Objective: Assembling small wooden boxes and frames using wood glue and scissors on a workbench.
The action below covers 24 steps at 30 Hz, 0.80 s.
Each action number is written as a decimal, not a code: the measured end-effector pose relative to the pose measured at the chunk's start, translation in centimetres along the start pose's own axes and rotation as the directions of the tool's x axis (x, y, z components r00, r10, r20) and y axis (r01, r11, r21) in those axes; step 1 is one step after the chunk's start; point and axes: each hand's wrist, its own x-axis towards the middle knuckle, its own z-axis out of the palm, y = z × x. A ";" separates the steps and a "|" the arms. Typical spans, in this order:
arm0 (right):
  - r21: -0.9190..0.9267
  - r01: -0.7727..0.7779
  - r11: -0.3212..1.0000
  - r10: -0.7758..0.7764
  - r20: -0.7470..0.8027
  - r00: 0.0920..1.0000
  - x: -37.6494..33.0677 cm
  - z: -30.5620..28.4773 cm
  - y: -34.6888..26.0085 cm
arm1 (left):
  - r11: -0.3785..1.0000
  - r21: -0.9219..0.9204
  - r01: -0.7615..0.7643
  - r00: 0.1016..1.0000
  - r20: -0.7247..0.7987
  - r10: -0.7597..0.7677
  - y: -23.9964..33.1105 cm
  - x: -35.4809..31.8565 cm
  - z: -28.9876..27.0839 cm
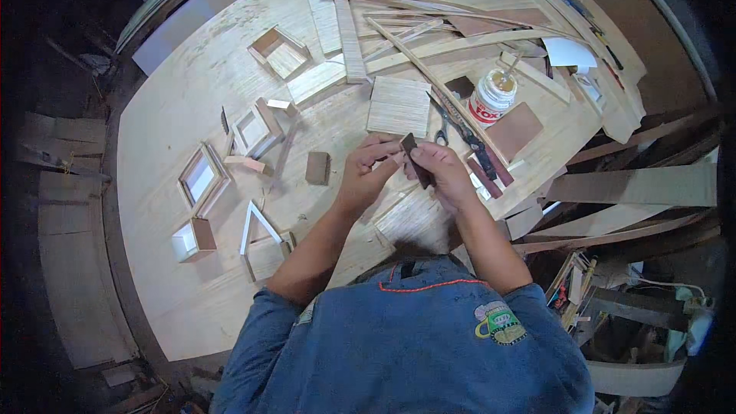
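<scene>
Close in front of my body, my right hand (448,175) is closed on a dark brown flat strip (415,159), its thumb pressed on the face. My left hand (363,178) is beside the strip, its fingers bent together in a pinch. Whatever lies between those fingertips is too small or hidden to tell. Just beyond the hands lies a square pale wood panel (399,106). A small brown block (318,168) stands to the left of my left hand. Under my right forearm rests another pale wood board (410,218), partly hidden.
A white glue jar (493,95), scissors (441,135) and a brown sheet (516,131) lie to the right. Small wooden frames (203,180) and an open box (278,53) sit left. Long wood strips (460,46) cross the far right of the round-edged table (161,291).
</scene>
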 end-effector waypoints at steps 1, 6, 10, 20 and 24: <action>0.188 -0.089 0.978 0.078 0.066 0.995 -0.2 -0.3 0.1 | 0.994 -0.113 0.013 1.000 0.003 -0.013 0.0 -0.1 0.0; 0.551 -0.288 0.783 0.168 0.258 0.951 -1.1 -0.1 1.3 | 0.871 -0.395 0.293 0.954 0.186 -0.236 1.6 -0.4 0.3; 0.434 -0.257 0.863 0.186 0.200 0.962 -2.0 0.0 1.2 | 0.903 -0.338 0.265 0.958 0.195 -0.208 1.8 -0.6 0.3; -0.902 -0.137 0.410 -0.389 -0.309 0.868 -3.1 -7.4 -0.4 | 0.853 -0.294 0.430 0.902 0.186 -0.390 0.9 -2.7 1.3; -0.952 -0.208 0.226 -0.497 -0.297 0.815 -3.9 -9.8 -0.5 | 0.840 -0.175 0.514 0.846 0.266 -0.462 -0.5 -4.1 2.3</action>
